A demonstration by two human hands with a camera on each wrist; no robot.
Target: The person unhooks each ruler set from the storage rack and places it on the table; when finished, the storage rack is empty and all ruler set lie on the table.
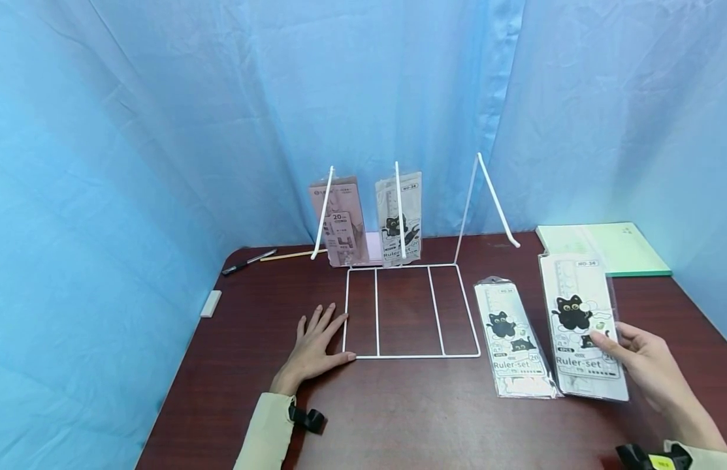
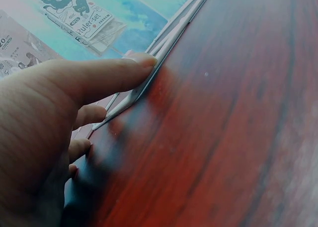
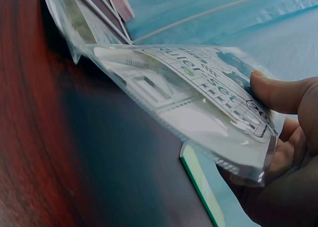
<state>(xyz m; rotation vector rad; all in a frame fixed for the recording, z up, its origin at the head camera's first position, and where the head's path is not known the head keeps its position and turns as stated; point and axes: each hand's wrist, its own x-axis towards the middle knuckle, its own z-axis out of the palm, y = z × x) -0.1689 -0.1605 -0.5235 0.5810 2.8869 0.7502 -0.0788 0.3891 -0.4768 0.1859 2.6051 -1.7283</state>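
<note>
My right hand (image 1: 648, 365) pinches a clear-bagged ruler set (image 1: 581, 313) by its right edge, thumb on the front card with its black cats. In the right wrist view the held ruler set (image 3: 198, 98) is tilted over the table. A second ruler set (image 1: 513, 339) lies just left of it. My left hand (image 1: 316, 349) is spread flat at the left front corner of a white wire rack (image 1: 398, 357), its thumb on the front wire. On the rack's hooks hang a pink ruler pack (image 1: 342, 222) and another cat ruler set (image 1: 389, 215); the right hook (image 1: 498, 202) is bare.
A pale green pad (image 1: 628, 245) lies at the back right. At the back left are a black pen (image 1: 245, 262) and a yellow pencil (image 1: 287, 254), with a white eraser (image 1: 211, 303) by the left edge. Blue curtains (image 1: 363, 98) enclose the table.
</note>
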